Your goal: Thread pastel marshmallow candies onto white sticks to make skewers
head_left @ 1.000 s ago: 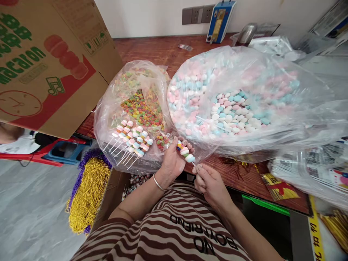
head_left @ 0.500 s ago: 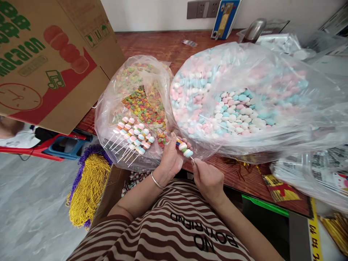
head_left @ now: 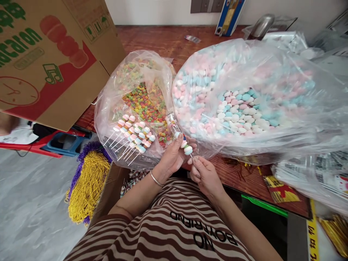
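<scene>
My left hand [head_left: 174,156] is closed around the upper end of a candy skewer [head_left: 186,148], whose pieces are white, green and pale blue. A clear wrapper [head_left: 173,124] sticks up beyond my left thumb; how far it covers the skewer I cannot tell. With its fingertips, my right hand [head_left: 205,174] pinches the skewer's white stick just below the candy. Left of my hands, several similar candy skewers [head_left: 136,134] lie in rows on a plastic bag of colourful ring candies [head_left: 145,103]. Pink, white and blue candies [head_left: 240,110] fill the larger clear bag at right.
A cardboard box [head_left: 73,79] stands at left on the wooden table [head_left: 154,38]. Below lies a bundle of gold beads [head_left: 88,186]. An open carton [head_left: 107,194] with wrapped pieces sits beside my left forearm. Gold packaging [head_left: 281,188] lies near the table's right edge.
The clear wrapper now stands up past my left thumb. Fingers of my right hand have shifted on the stick, and the skewer has tilted more upright. The view has moved slightly.
</scene>
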Motion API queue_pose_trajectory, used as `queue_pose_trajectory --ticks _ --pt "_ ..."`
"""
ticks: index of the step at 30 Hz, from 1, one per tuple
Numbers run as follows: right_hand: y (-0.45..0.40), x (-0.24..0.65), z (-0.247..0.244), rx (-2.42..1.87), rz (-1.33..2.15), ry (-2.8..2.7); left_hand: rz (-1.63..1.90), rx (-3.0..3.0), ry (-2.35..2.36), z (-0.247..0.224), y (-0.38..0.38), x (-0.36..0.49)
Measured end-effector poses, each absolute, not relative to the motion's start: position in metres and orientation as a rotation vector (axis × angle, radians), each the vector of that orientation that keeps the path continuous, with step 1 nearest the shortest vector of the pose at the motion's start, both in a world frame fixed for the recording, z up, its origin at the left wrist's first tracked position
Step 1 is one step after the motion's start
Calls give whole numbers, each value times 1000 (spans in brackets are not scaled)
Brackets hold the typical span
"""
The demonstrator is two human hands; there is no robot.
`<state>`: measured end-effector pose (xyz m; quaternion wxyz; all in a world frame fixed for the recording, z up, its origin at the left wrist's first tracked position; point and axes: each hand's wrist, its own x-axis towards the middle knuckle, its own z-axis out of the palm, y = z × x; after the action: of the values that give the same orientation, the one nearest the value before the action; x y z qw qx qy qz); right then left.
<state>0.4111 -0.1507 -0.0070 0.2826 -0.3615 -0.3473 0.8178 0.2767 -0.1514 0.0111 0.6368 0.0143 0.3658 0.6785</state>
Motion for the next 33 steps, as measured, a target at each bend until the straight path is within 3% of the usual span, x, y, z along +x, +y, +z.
queue_pose_trajectory --ticks 13,15,20,22,25,30,33 --pt "-148 415 1 -892 2258 -1061 1837 -2 653 35 -134 230" --pt "-150 417 3 -883 2015 -1392 1846 -78 684 42 -131 235" --pt "-154 427 1 -957 549 -2194 1838 -240 757 51 -128 244" --pt "-154 430 -3 -938 285 -2248 1840 -229 730 51 -128 247" --pt "-156 429 -2 -929 616 -2179 1843 -184 654 50 -129 249" --pt "-160 425 14 -951 2064 -1396 1785 -126 587 47 -132 250" --pt "-160 422 19 -866 2301 -1224 1751 -84 548 43 -134 251"
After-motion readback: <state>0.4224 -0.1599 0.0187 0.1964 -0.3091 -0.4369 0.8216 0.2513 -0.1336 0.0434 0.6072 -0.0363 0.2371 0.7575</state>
